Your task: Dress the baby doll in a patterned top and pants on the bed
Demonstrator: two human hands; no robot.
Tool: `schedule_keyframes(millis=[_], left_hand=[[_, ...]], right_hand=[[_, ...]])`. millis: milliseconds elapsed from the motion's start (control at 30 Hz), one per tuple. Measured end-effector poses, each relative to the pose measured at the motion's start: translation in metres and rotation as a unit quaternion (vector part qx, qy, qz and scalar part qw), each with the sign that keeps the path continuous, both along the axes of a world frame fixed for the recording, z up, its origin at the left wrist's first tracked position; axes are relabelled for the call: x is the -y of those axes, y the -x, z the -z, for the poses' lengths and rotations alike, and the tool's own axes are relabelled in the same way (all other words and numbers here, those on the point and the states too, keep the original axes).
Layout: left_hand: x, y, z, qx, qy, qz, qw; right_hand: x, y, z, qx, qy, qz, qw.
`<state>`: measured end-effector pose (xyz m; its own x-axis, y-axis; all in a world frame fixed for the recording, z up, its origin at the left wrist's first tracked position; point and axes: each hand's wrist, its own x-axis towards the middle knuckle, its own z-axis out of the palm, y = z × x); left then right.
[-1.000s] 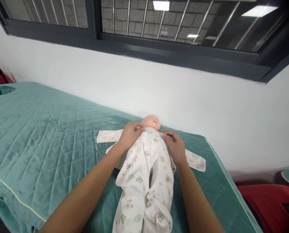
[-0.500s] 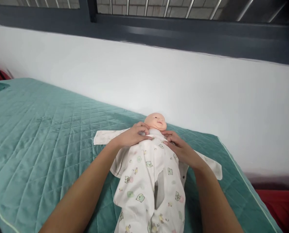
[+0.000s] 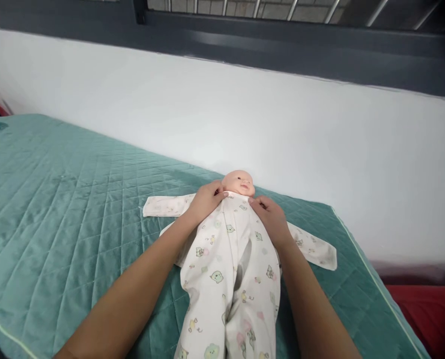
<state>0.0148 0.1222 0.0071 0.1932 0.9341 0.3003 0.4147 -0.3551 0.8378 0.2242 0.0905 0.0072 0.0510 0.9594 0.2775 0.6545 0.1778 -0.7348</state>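
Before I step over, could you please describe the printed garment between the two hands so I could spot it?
Below the dark window frame, a green quilted cover meets the white wall. A doll's head shows above the garment, pinched at its top by the left hand and right hand. Unlike the sleeves spread sideways, it runs toward the viewer in two trouser legs.

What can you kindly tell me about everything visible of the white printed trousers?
The white printed trousers look like soft, thin cloth dotted with small green, pink and yellow motifs, some like animal faces. They lie creased lengthwise over the doll, their upper edge just below its head. A slit-like opening between the legs shows grey; the legs run out of the bottom of the picture. The left hand and right hand pinch the upper edge, one at each side.
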Motion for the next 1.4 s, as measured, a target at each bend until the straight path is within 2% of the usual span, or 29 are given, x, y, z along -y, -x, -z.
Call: schedule_keyframes(millis=[133,267,367,467,533,600,700,767,867,933,1033,1133,1233,1400], left_hand=[[0.001,-0.002,0.004,0.026,-0.009,-0.005,1.0],[0.003,-0.001,0.009,0.037,-0.052,0.026,0.998],[0.009,0.006,0.015,-0.014,-0.084,0.018,0.996],[0.03,0.019,0.023,-0.039,-0.116,-0.013,0.992],[0.058,0.032,0.028,-0.019,-0.136,-0.038,0.99],[0.098,0.044,0.033,0.005,-0.143,-0.074,0.987],[0.174,0.058,0.039,0.019,-0.138,-0.117,0.983],[0.225,0.061,0.042,0.027,-0.138,-0.132,0.981],[0.285,0.058,0.046,0.014,-0.135,-0.076,0.988],[0.308,0.053,0.047,0.0,-0.141,-0.029,0.99],[0.324,0.048,0.047,-0.03,-0.151,0.002,0.988],[0.329,0.05,0.048,-0.055,-0.137,0.01,0.989],[0.331,0.053,0.052,-0.072,-0.138,0.015,0.988],[0.326,0.052,0.058,-0.09,-0.163,-0.002,0.983]], right_hand=[[-0.001,0.001,0.007,-0.054,-0.007,0.023,0.998],[0.007,0.001,0.007,-0.107,-0.027,-0.019,0.994],[0.021,0.0,0.007,-0.095,-0.057,-0.064,0.992],[0.044,0.0,0.012,-0.131,-0.072,-0.045,0.988],[0.066,0.0,0.018,-0.156,-0.072,0.001,0.985],[0.096,0.002,0.023,-0.162,-0.08,0.045,0.982],[0.153,0.013,0.027,-0.141,-0.103,0.081,0.981],[0.195,0.026,0.029,-0.117,-0.114,0.078,0.983],[0.253,0.046,0.032,-0.086,-0.117,0.035,0.989],[0.284,0.057,0.035,-0.079,-0.104,0.005,0.991],[0.316,0.067,0.035,-0.064,-0.088,-0.022,0.994],[0.331,0.074,0.029,-0.039,-0.077,-0.049,0.995],[0.335,0.08,0.026,-0.025,-0.055,-0.063,0.996],[0.324,0.084,0.032,0.055,-0.078,-0.019,0.995]])
